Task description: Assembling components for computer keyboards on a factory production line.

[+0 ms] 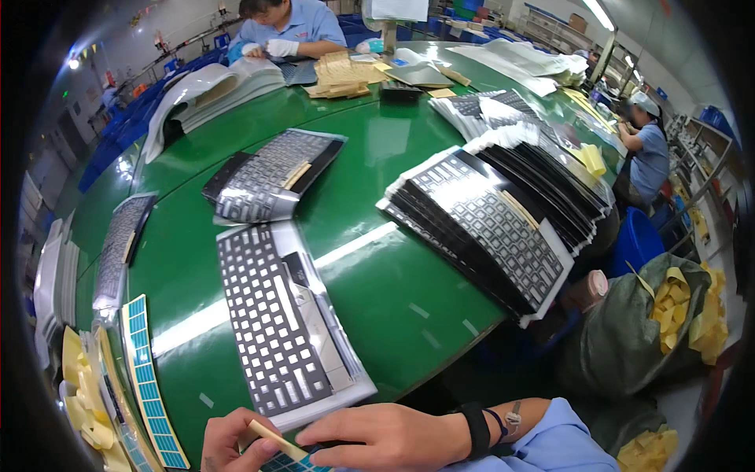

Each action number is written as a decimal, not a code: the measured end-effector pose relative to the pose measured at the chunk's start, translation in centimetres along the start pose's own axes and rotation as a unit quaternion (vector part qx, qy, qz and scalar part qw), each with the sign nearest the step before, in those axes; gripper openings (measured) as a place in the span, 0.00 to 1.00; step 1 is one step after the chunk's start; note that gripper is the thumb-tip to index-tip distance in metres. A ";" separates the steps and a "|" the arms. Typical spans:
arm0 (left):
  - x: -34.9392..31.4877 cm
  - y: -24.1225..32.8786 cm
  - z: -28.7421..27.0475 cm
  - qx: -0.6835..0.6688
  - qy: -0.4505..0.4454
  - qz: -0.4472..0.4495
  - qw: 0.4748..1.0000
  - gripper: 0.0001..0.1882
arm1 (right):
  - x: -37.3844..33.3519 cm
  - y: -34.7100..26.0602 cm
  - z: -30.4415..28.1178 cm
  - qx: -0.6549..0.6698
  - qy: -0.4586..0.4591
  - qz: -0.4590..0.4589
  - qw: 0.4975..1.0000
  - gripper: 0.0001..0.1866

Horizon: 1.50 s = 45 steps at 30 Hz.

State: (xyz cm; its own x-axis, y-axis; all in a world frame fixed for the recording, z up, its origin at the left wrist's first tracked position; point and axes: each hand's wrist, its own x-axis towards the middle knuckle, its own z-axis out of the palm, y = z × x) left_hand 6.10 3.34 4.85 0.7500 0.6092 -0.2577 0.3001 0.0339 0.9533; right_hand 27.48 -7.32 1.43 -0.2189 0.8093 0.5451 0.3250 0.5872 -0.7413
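Low in the head view, my left hand (234, 442) pinches a sheet of teal stickers (292, 462), its cream backing edge curled up between thumb and fingers. My right hand (376, 434), with a black band at the wrist, meets the sheet from the right. Its fingertips close on the sheet's edge; their undersides are hidden. Just beyond both hands a black keyboard panel (271, 330) with pale key squares lies in a clear film sleeve. Left of it rests a long strip of teal stickers (149, 385) on cream backing.
A tall stack of keyboard panels (495, 212) stands at right on the green table (362, 275). More panels (275, 169) lie beyond and at left (122, 244). A sack (629, 338) of yellow paper scraps stands off the table's right edge. Co-workers sit across (303, 27) and at right (649, 149).
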 end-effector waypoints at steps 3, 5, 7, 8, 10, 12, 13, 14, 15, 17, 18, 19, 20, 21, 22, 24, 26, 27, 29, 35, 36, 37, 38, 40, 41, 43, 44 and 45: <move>0.0 -0.6 -0.1 -0.012 -0.013 -0.022 1.000 0.05 | -0.2 0.4 0.2 0.032 0.009 -0.006 0.999 0.09; -0.1 -0.8 -0.4 -0.023 -0.027 -0.029 0.999 0.05 | -0.4 0.5 0.2 0.016 0.008 -0.026 1.000 0.09; -0.2 -0.9 -0.6 -0.045 -0.027 -0.056 0.997 0.06 | -0.5 0.9 0.4 -0.008 0.004 -0.079 0.997 0.10; -0.1 -0.9 -0.6 -0.046 -0.027 -0.059 0.997 0.06 | -0.6 1.1 0.3 -0.005 0.004 -0.077 0.997 0.10; 0.3 -0.5 -0.4 0.008 -0.042 -0.044 0.998 0.07 | -0.7 1.4 0.4 -0.085 -0.008 -0.124 0.989 0.10; 1.7 0.7 0.4 0.106 -0.058 0.000 0.993 0.07 | -1.9 3.0 1.7 -0.126 0.045 -0.165 0.977 0.09; 2.3 1.0 1.3 0.164 -0.039 0.034 0.985 0.07 | -2.3 3.5 2.3 -0.182 0.103 -0.201 0.957 0.08; 2.6 1.1 2.0 0.221 -0.023 0.070 0.973 0.06 | -2.4 2.5 1.3 -0.163 0.100 -0.204 0.960 0.08; 2.4 1.0 1.9 0.222 -0.008 0.050 0.974 0.06 | -2.2 1.1 -0.8 -0.145 0.000 -0.126 0.981 0.11; 1.9 0.9 1.6 0.263 -0.012 0.083 0.961 0.08 | -2.6 1.5 -2.8 -0.121 -0.078 -0.043 0.989 0.13; 1.5 1.0 1.3 0.263 -0.008 0.067 0.962 0.08 | -3.1 2.4 -3.0 -0.120 -0.050 -0.027 0.991 0.13; 1.1 1.2 0.9 0.226 -0.002 0.086 0.970 0.10 | -3.5 3.1 -3.0 -0.081 -0.006 0.029 0.996 0.14; 0.7 1.3 0.7 0.189 0.004 0.104 0.976 0.12 | -3.9 3.7 -2.4 -0.095 0.049 0.048 0.993 0.13; 0.5 0.8 0.7 0.209 0.008 0.166 0.964 0.14 | -3.6 3.5 -2.1 -0.085 0.078 0.079 0.990 0.13; 1.5 0.0 1.0 0.204 0.003 0.160 0.966 0.14 | -3.4 3.5 -2.2 -0.086 0.109 0.118 0.983 0.13; 3.1 -1.2 2.3 0.230 0.004 0.289 0.929 0.13 | -3.2 4.4 -2.1 -0.082 0.113 0.136 0.981 0.14; 3.5 -1.9 3.0 0.244 -0.005 0.274 0.930 0.12 | -3.0 5.5 -1.6 -0.115 0.085 0.100 0.985 0.13; 3.7 -2.1 3.1 0.322 -0.017 0.279 0.905 0.12 | -3.1 5.6 -1.4 -0.116 0.077 0.100 0.985 0.13; 3.6 -3.0 3.3 0.399 -0.019 0.266 0.877 0.14 | -3.0 5.8 -1.2 -0.125 0.062 0.096 0.986 0.13; 3.3 -3.7 3.1 0.383 -0.014 0.248 0.890 0.14 | -3.2 6.2 -0.9 -0.171 0.041 0.089 0.980 0.13; 3.2 -3.9 3.1 0.381 -0.014 0.246 0.891 0.14 | -3.2 6.1 -0.8 -0.167 0.044 0.094 0.980 0.13; 3.1 -4.0 3.1 0.378 -0.010 0.247 0.892 0.14 | -3.1 6.0 -0.8 -0.166 0.042 0.096 0.981 0.13; 3.1 -4.1 3.1 0.374 -0.006 0.249 0.893 0.14 | -3.1 6.0 -0.8 -0.165 0.043 0.099 0.980 0.13; 3.1 -4.3 3.0 0.372 -0.007 0.247 0.895 0.14 | -3.2 6.1 -0.7 -0.164 0.041 0.105 0.980 0.13; 3.1 -4.4 3.0 0.372 -0.006 0.248 0.894 0.14 | -3.2 6.1 -0.7 -0.166 0.044 0.103 0.980 0.13; 3.0 -4.4 3.0 0.368 -0.005 0.244 0.897 0.13 | -3.3 6.1 -0.6 -0.165 0.046 0.100 0.980 0.13; 2.9 -4.3 3.0 0.365 -0.005 0.243 0.899 0.13 | -3.2 6.0 -0.6 -0.165 0.045 0.102 0.980 0.13; 2.9 -4.4 2.9 0.363 -0.005 0.242 0.900 0.13 | -3.2 6.0 -0.5 -0.165 0.044 0.104 0.980 0.13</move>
State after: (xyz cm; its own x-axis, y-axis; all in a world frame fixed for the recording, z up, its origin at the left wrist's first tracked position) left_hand 8.72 2.66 -0.56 0.9007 0.4060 0.1549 0.2404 -0.7626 0.6006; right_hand 30.64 -6.37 -4.57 -0.0415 0.8982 0.4376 0.6377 0.3610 -0.6804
